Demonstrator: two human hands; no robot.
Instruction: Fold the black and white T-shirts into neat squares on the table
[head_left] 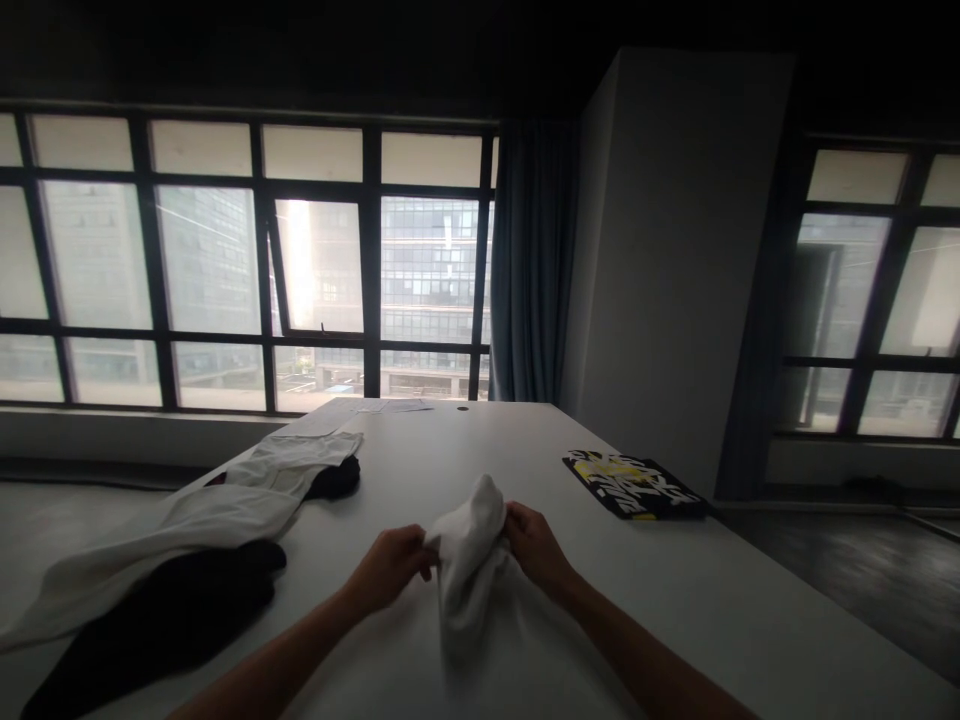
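Observation:
A bunched white cloth garment (471, 570) hangs between my two hands above the white table (465, 450); its exact kind does not show. My left hand (394, 565) pinches its left edge, fingers closed on the fabric. On the opposite side, my right hand (534, 540) grips the cloth with closed fingers. The upper part of the cloth sticks up in a rounded peak, and its folds hang down toward me. Its lower end blurs into the pale tabletop.
Along the table's left side lie loose white clothing (217, 515) and black clothing (165, 610). A folded black garment with white and yellow print (634, 485) rests near the right edge. Papers (390, 406) lie at the far end, before the windows and a blue curtain (534, 260).

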